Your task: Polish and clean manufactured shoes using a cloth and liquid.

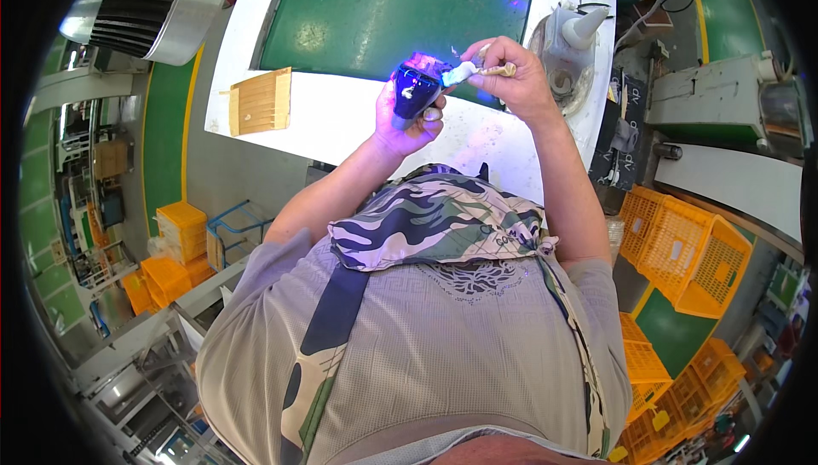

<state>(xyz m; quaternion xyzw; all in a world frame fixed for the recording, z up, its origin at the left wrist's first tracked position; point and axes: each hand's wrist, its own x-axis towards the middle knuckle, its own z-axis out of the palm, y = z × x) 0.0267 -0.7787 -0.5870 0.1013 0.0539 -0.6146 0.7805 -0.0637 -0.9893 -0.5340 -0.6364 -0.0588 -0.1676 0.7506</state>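
Note:
My left hand (409,133) is wrapped round a dark, glossy, tapered piece (415,92), holding it above the near edge of the white table. Blue-violet light falls on the piece and on the fingers round it. A white wad (461,73), perhaps cloth, is pinched in my right hand (521,82), with a beige twisted end showing at the fingers. The wad's tip is at the right side of the dark piece's upper end; whether they touch I cannot tell.
Beyond my hands lies a green surface (392,14) on the white table (332,116). A slotted wooden block (261,101) is at left, a pale nozzle bottle (584,29) at right. A ribbed metal lamp (141,5) hangs upper left. Yellow crates (682,252) stand at right. Other people's arms show at the far edge.

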